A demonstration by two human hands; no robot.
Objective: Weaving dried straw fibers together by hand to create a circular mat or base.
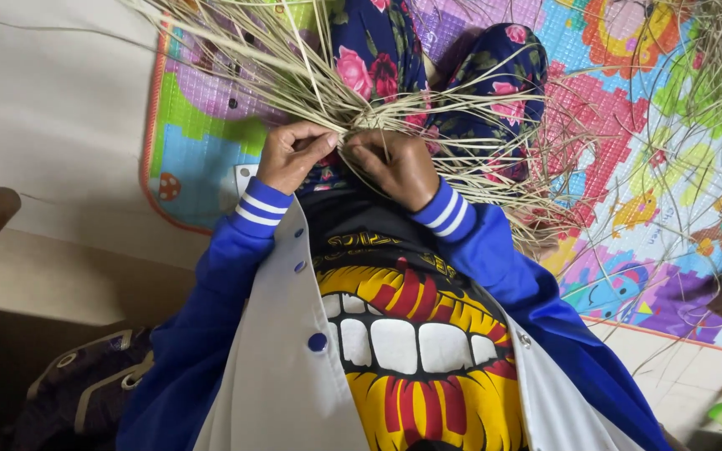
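Straw bundle (361, 117) at 12 o'clock over lap | left hand (294, 154), right hand (394, 167) fingers pinched on woven centre | advice: keep strands taut, crossings tight | play mat (678, 192) at 3 o'clock.

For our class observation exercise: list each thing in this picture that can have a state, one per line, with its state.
left hand: closed, pinching the straw strands
right hand: closed on the straw strands, close beside the left hand
straw strands: gathered at the hands, loose ends fanned outward
jacket: unbuttoned, hanging open
play mat: spread flat on the floor, strewn with loose straw
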